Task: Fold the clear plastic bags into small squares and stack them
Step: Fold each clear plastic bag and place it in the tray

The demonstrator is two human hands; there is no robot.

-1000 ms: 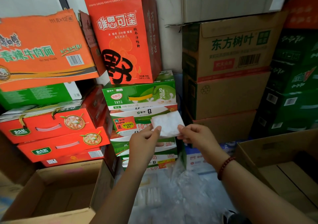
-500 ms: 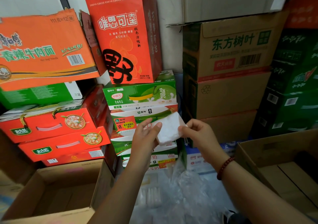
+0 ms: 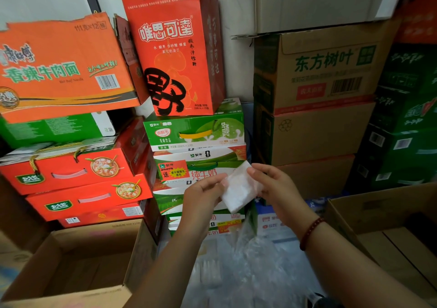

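Two hands hold one folded plastic bag (image 3: 240, 188) up in the air, in front of a stack of milk cartons (image 3: 196, 146). The bag is a small whitish square, tilted so one corner points up. The left hand (image 3: 201, 195) pinches its left edge between thumb and fingers. The right hand (image 3: 275, 184) grips the right side, with the thumb lying on the front near the upper corner and the other fingers curled behind. A red bead bracelet (image 3: 311, 232) sits on the right wrist. Below the grip lies a loose heap of clear plastic (image 3: 248, 267). To the lower left of the grip stands an open cardboard box (image 3: 71, 260), and to the lower right another open box (image 3: 390, 232). Above the grip, on the cartons, stands a red gift bag (image 3: 172, 47).
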